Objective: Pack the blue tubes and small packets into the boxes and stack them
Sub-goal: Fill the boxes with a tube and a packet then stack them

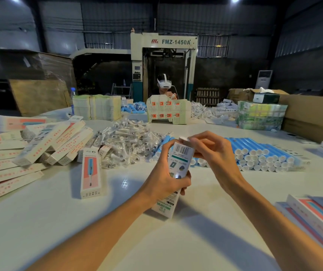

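My left hand [165, 173] grips a long white box [180, 159] around its middle, barcode side up, tilted away from me above the table. At the box's far end my right hand [209, 151] pinches the white flap. Behind the hands lies a row of blue tubes with white caps [254, 153]. A heap of small clear packets [125, 145] sits left of the tubes. One closed box with a pink front [90, 173] lies flat to the left of my left arm.
Closed boxes pile up at the left [39, 145], flat box blanks at the right edge [317, 218]. Across the white table [59, 222] a person with a headset [164, 85] works behind stacked blanks [96, 106], more tubes and cartons [311, 114].
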{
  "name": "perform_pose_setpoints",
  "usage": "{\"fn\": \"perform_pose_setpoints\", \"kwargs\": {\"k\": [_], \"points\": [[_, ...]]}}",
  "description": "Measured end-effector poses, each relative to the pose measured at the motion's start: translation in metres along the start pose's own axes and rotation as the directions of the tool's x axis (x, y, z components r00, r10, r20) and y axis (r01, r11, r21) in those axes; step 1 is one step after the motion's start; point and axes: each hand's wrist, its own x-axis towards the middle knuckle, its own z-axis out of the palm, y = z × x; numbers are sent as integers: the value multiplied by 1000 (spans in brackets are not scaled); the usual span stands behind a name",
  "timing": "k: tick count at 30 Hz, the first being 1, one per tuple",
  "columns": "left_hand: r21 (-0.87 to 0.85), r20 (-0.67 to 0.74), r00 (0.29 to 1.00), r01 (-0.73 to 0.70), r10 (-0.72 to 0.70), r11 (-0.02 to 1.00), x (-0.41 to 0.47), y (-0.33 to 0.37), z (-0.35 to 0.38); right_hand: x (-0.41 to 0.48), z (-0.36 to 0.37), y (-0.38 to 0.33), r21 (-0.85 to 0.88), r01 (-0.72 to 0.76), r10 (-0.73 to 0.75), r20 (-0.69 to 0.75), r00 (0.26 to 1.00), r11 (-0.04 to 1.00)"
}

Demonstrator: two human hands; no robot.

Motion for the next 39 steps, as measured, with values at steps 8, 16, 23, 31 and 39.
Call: {"fn": "perform_pose_setpoints", "kwargs": {"k": [8, 16, 23, 31, 39], "points": [[53, -40, 999, 15, -13, 998, -2, 1, -1, 2, -2, -6, 143, -142, 141, 21, 990, 979], [39, -68, 998, 14, -11, 999, 0, -2, 0, -1, -5, -5, 192, -195, 184, 72, 980, 962], [28, -61, 998, 14, -12, 1000, 1, -1, -1, -3, -2, -4, 198, -212, 205, 55, 977, 957], [81, -61, 998, 8, -3, 997, -1, 0, -2, -3, -4, -5, 152, -170, 157, 93, 983, 974], [-1, -105, 994, 43, -43, 999, 2, -5, -4, -9, 9, 2, 36, -60, 55, 131, 990, 998]]}}
